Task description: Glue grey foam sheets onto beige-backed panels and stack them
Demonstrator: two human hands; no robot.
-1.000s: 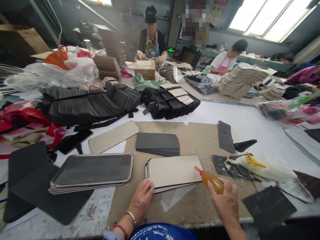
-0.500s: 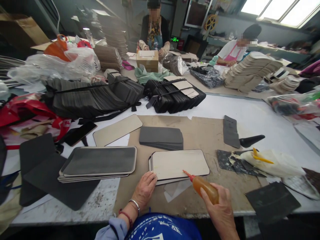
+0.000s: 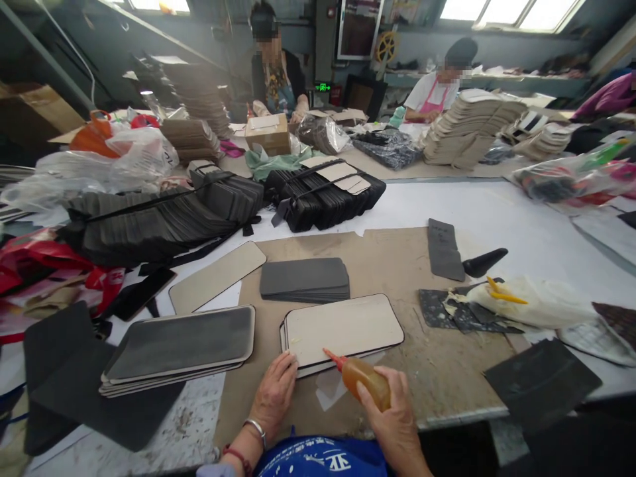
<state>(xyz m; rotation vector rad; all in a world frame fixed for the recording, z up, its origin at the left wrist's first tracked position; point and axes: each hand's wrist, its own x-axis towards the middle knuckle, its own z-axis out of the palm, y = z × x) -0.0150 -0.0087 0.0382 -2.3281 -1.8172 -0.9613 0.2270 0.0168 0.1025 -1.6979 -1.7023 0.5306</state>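
My right hand (image 3: 392, 414) is wrapped round a squeeze bottle (image 3: 365, 383) of amber liquid. Its red nozzle points up and left, with the tip over the lower part of a cream panel (image 3: 348, 328). That panel has rounded corners and a dark edge, and tops a small stack. A few pale yellowish marks show near its left end. My left hand (image 3: 274, 389) lies with outstretched fingers against the panel's lower left corner; its thumb is hidden. Behind the stack is a pile of dark grey panels (image 3: 304, 277). To the left sits a stack topped by a grey panel with a cream border (image 3: 181, 344).
A single cream panel (image 3: 218, 277) lies behind the left stack, near a dark phone (image 3: 144, 291). Strapped black bundles (image 3: 322, 192) stand farther back. On the right are a black-handled tool (image 3: 484, 263) and a whitish bag (image 3: 541, 298). Co-workers (image 3: 278, 79) sit across the table.
The bottle in my right hand has moved left along the panel, its nozzle tip now nearer my left hand. My left hand stays at the corner. The camera view has turned.
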